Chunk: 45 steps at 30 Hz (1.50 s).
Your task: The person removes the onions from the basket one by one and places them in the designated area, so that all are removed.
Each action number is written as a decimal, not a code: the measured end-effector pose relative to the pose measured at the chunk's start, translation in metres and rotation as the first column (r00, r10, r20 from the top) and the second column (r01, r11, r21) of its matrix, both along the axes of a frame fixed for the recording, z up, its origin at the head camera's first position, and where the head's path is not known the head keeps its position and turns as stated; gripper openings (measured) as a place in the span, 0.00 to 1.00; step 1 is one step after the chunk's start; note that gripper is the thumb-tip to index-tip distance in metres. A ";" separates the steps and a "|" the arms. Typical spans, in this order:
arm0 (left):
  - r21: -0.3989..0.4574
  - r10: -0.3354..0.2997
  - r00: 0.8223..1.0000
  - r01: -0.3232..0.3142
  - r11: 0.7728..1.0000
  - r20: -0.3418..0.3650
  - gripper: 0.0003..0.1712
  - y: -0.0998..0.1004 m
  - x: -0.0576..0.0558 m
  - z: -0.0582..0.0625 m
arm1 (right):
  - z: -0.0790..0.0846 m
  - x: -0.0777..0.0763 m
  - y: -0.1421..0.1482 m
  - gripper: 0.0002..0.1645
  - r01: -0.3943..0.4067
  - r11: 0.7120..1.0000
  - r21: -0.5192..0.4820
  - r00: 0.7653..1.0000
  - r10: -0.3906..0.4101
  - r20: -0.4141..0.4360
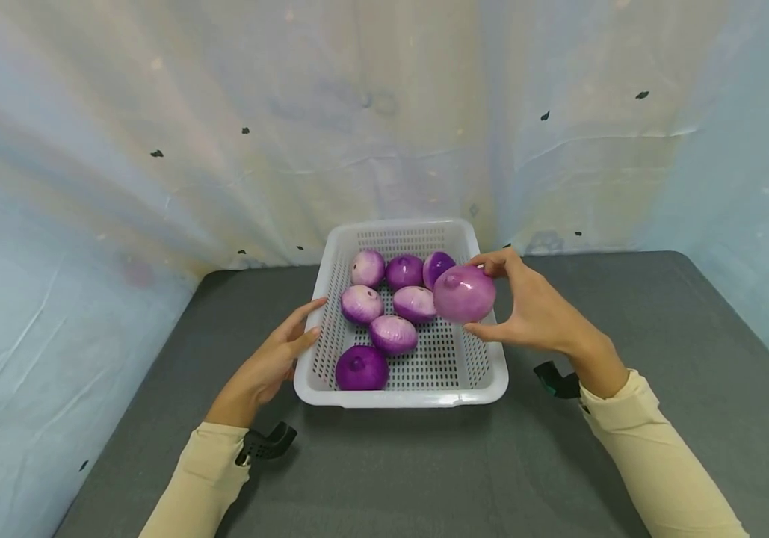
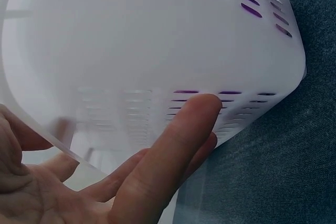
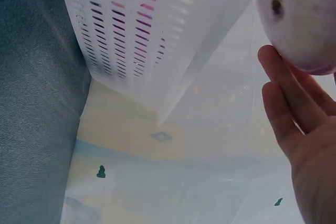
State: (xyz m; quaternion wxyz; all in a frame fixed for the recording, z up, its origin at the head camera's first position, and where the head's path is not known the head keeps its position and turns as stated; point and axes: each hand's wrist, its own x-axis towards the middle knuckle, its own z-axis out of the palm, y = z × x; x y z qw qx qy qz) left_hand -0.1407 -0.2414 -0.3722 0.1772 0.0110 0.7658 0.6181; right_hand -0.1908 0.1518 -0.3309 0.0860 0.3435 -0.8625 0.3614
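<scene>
A white plastic basket (image 1: 411,398) with slotted walls holds several purple onions, among them a dark one (image 1: 362,368) in the near left corner. My left hand (image 1: 276,357) holds the basket's left rim, index finger and thumb at the edge. In the left wrist view, other fingers (image 2: 168,161) lie along the outside of the basket wall (image 2: 131,40). Above the basket's right side, my right hand (image 1: 525,306) grips a pinkish-purple onion (image 1: 465,294) between thumb and fingers. In the right wrist view, this onion (image 3: 304,19) shows a pale side with a dark spot.
The basket stands on a dark grey table (image 1: 411,463). A pale patterned plastic sheet (image 1: 384,127) hangs behind and along the sides of the table. Onions fill mostly the left and far parts of the basket.
</scene>
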 end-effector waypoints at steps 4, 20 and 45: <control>-0.003 -0.004 1.000 0.004 1.000 -0.005 0.32 0.002 -0.002 0.000 | -0.002 -0.004 0.004 0.44 0.000 1.000 -0.024 1.000 0.000 0.007; 0.003 -0.025 1.000 0.025 1.000 0.001 0.33 -0.003 -0.001 -0.002 | -0.005 -0.023 0.029 0.54 0.194 0.981 -0.022 0.980 -0.195 -0.047; 0.022 -0.006 1.000 0.006 1.000 0.001 0.33 -0.001 0.001 -0.002 | -0.070 -0.071 0.079 0.54 0.355 0.912 0.207 0.891 -0.397 0.220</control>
